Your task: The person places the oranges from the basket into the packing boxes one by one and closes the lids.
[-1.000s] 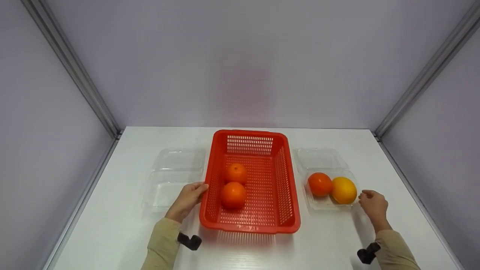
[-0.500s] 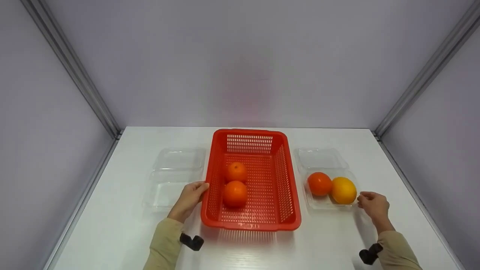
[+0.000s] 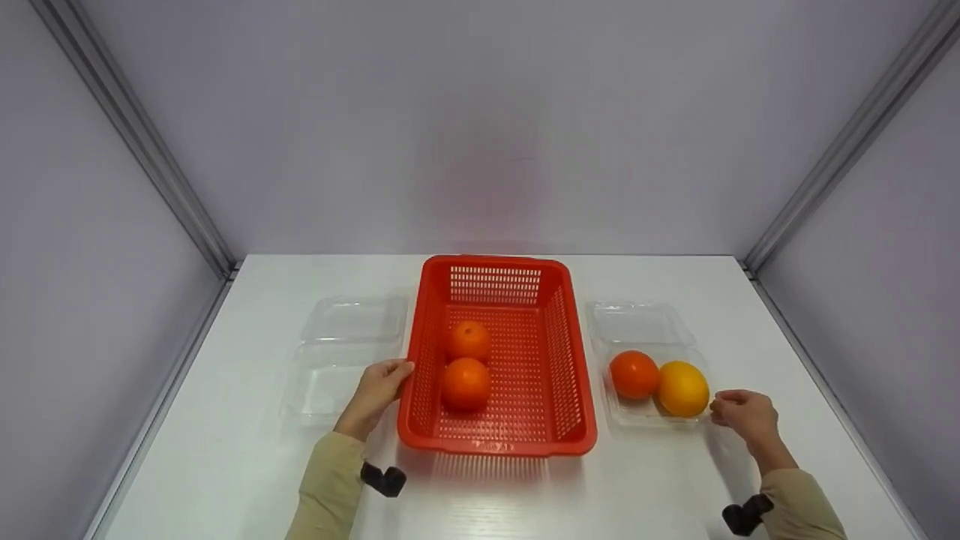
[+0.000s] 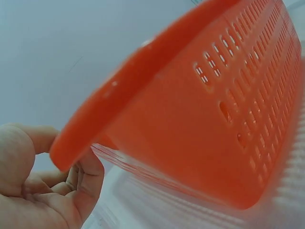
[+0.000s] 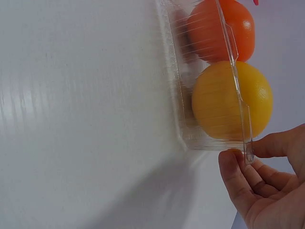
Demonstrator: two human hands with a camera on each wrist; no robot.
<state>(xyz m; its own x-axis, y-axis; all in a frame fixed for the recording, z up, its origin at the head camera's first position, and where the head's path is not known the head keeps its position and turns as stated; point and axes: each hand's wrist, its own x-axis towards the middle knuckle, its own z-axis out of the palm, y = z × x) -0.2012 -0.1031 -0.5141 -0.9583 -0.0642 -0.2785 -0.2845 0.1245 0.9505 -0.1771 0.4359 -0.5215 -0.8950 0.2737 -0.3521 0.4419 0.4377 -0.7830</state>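
Note:
A red plastic basket (image 3: 555, 439) stands mid-table, with two oranges (image 3: 466, 384) along its left side. My left hand (image 3: 375, 394) pinches the basket's left rim, thumb inside and fingers curled under the lip, as the left wrist view shows. At the right, a clear plastic clamshell box (image 3: 626, 418) lies unfolded, holding a red-orange fruit (image 3: 634, 374) and a yellow-orange one (image 3: 683, 389). My right hand (image 3: 750, 416) pinches the box's right rim between thumb and fingers. In the right wrist view, the yellow-orange fruit (image 5: 257, 95) sits just beside that grip.
Left of the basket lies a second clear clamshell box (image 3: 345, 367), unfolded with nothing in it. The white table (image 3: 510, 506) is bounded by pale panels (image 3: 480, 135) at the back and both sides. Black wrist mounts (image 3: 384, 478) stick out from the sleeves.
The basket has shifted slightly toward the back, its front rim a little higher in view. The right hand has closed in on the box's rim, and the box sits slightly nearer the front.

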